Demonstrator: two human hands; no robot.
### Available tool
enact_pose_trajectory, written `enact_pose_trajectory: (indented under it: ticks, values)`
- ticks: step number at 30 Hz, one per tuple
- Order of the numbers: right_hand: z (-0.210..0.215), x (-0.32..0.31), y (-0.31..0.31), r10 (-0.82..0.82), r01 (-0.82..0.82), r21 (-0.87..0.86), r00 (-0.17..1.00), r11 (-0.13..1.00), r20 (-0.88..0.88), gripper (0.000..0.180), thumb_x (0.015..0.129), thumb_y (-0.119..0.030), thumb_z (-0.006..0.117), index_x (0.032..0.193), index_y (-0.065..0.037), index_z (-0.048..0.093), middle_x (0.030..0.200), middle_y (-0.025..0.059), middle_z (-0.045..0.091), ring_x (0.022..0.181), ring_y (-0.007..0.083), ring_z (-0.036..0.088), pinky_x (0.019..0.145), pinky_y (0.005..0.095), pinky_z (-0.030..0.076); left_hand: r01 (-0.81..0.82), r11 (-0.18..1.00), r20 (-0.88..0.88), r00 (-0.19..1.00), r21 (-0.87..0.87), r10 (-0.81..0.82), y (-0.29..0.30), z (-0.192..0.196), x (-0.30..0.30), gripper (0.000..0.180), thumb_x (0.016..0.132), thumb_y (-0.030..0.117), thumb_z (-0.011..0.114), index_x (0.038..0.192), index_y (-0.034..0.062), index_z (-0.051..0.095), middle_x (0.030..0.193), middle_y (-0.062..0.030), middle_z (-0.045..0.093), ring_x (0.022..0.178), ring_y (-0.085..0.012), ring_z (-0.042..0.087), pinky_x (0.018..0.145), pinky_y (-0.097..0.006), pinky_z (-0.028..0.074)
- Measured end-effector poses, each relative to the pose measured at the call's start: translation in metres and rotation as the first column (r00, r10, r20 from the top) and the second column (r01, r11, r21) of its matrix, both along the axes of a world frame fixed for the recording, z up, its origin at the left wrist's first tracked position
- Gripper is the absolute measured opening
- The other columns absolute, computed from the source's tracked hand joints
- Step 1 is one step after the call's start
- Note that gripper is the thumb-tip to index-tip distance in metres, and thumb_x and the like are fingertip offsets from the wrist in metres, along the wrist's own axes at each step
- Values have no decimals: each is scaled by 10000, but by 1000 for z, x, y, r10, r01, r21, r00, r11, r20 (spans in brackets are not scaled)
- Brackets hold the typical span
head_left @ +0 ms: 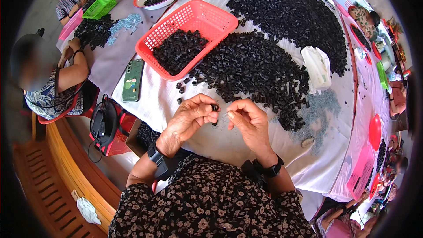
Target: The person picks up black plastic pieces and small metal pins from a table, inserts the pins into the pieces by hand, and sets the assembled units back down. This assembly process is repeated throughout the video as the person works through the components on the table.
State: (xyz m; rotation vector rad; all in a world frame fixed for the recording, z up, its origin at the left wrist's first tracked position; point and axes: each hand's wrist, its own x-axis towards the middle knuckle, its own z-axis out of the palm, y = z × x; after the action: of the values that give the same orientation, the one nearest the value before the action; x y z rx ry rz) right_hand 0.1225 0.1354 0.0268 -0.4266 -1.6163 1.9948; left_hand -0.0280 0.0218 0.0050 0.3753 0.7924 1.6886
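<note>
My left hand (192, 117) is closed in a pinch round a small black plastic piece (214, 107), held above the near part of the table. Just to its right, my right hand (249, 121) has thumb and forefinger pressed together. Something thin and pale seems to show at those fingertips, too small to make out. Beyond both hands spreads a heap of short black tubular pieces (260, 68). To the right of it lies a scatter of tiny grey thin pieces (324, 112). A red plastic basket (222, 16) farther left holds more black pieces.
A green-cased phone (132, 80) lies left of the basket. A crumpled white plastic bag (316, 68) rests by the heap, and a small brush-like object (307, 142) lies near the grey scatter. A larger black heap (286, 13) covers the far side. People sit at both sides.
</note>
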Motion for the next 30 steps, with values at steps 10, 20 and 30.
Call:
enact_pose_trajectory:
  ticks: [10,20,30]
  values:
    - [-6,3,-3,-1,1,1,1000,1000,30,62,841,36,564,877,-10,542,809,5,553,638,50,533,537,195,445,41,999,150,988,26,-44,-5,-7,24,138,861,41,577,996,14,560,883,-140,637,736,-188,642,629,-283,525]
    - [1,3,-15,-83,-18,662,989,750,122,157,779,57,541,907,-33,525,823,99,520,707,218,581,590,310,478,-92,996,-199,976,-15,87,-14,-11,27,73,824,-47,589,881,-6,570,828,-129,647,694,-159,626,637,-276,520]
    - [-4,-18,-9,-19,-66,851,996,521,88,266,749,57,528,1006,-12,536,814,138,506,730,300,525,617,366,464,-141,989,-156,979,-53,132,-24,-15,18,53,818,-40,606,853,-11,579,749,-77,620,670,-154,629,632,-279,521]
